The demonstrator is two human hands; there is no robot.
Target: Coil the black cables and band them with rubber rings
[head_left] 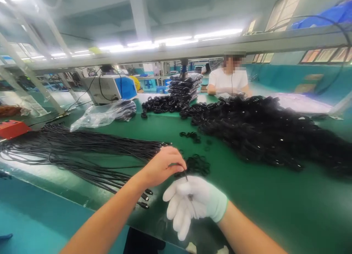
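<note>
My left hand (168, 164), bare, is closed in a pinch on the upper end of a thin black cord-like piece (186, 176). The piece runs down into my right hand (189, 202), which wears a white glove with a pale green cuff. The glove's thumb and forefinger close around it, while the other fingers point loosely down and left. A dark bit shows at the palm; I cannot make out its shape. Behind both hands lies a small heap of black rings or ties (197, 164). Black cables (107, 146) stretch out on the left, their plug ends (144, 198) beside my left forearm.
A large pile of coiled black cables (247, 129) covers the right of the green table (247, 202). Stacked bagged coils (184, 87), a clear plastic bag (103, 114), a white-and-blue machine (110, 89) and a red box (13, 129) stand around. Opposite sits a person (227, 81) in white.
</note>
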